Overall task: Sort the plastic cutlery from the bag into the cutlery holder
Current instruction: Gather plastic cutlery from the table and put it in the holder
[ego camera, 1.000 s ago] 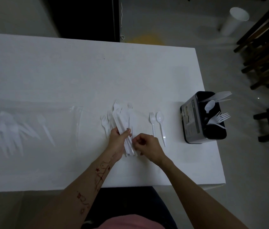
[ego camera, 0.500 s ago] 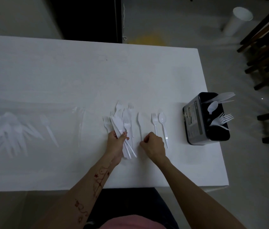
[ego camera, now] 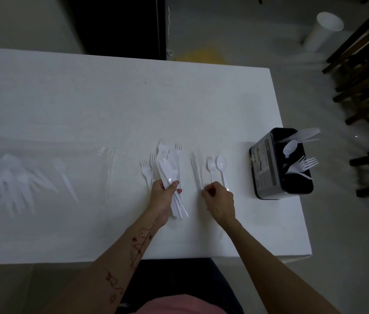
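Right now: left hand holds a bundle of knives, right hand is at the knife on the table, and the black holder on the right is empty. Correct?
Not quite. The head view shows the holder already has cutlery in it: spoons and forks stick out of the top. The rest stands: the left hand holds the bundle of knives, and the right hand is at the handle end of the knife on the table.

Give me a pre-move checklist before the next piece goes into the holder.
1. Left hand grips the knife bundle: ok.
2. Right hand has a firm pinch on the single knife: cannot tell.
3. Fork and spoon lie apart on the table: ok.
4. Cutlery holder upright, open top showing: ok.
5. Bag emptied: not ok, cutlery still inside.
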{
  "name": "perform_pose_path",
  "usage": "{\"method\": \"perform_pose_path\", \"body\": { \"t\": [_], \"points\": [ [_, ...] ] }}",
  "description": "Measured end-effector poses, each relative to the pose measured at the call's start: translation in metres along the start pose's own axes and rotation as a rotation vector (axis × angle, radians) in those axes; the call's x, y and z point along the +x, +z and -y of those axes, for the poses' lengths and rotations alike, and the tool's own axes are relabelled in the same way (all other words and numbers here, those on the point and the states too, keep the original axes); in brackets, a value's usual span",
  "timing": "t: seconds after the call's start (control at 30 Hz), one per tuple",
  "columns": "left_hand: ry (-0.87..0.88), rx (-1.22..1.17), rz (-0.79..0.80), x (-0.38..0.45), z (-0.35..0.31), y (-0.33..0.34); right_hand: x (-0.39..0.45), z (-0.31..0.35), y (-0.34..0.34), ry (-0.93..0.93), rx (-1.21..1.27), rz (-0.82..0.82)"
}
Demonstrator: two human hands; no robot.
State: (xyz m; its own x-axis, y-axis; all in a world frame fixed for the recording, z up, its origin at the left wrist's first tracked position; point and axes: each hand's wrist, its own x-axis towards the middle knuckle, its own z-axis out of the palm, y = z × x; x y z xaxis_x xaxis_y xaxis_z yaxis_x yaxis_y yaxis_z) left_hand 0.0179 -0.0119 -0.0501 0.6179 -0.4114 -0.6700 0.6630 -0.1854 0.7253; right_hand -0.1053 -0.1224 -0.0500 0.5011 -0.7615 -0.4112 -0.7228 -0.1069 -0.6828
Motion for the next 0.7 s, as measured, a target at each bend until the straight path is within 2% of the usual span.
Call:
{"method": "perform_pose_path", "body": {
  "t": [0.1,0.17,0.23,0.3,0.33,0.43,0.47,0.6,0.67,0.7],
  "points": [
    [-0.006,-0.001,-0.001,0.002,-0.001,0.000,-0.004,0.008,-0.005,-0.052,0.197,0.191],
    [-0.015,-0.020,0.021,0.003,0.000,0.001,-0.006,0.015,-0.006,-0.097,0.208,0.341],
    [-0.020,-0.028,0.032,0.002,-0.002,0.003,-0.007,0.019,-0.004,-0.108,0.202,0.402],
    [-0.004,-0.032,0.010,0.002,-0.002,0.004,-0.007,0.020,0.000,-0.085,0.215,0.343],
    [0.003,-0.040,-0.008,0.002,-0.003,0.004,-0.007,0.018,0.002,-0.073,0.184,0.254],
    [0.012,-0.062,-0.022,0.001,-0.004,0.001,-0.003,0.010,0.007,-0.014,-0.106,-0.048],
    [0.015,-0.065,-0.017,0.001,-0.003,-0.001,-0.002,0.007,0.006,0.013,-0.198,-0.070],
    [-0.003,-0.079,-0.002,0.000,-0.002,-0.004,0.000,0.003,0.005,0.008,-0.374,0.009],
    [-0.028,-0.053,-0.008,0.001,-0.002,-0.004,0.001,0.004,0.005,-0.041,-0.350,0.012],
    [-0.034,-0.034,-0.011,0.001,-0.002,-0.003,0.001,0.005,0.005,-0.073,-0.258,0.016]
  ]
}}
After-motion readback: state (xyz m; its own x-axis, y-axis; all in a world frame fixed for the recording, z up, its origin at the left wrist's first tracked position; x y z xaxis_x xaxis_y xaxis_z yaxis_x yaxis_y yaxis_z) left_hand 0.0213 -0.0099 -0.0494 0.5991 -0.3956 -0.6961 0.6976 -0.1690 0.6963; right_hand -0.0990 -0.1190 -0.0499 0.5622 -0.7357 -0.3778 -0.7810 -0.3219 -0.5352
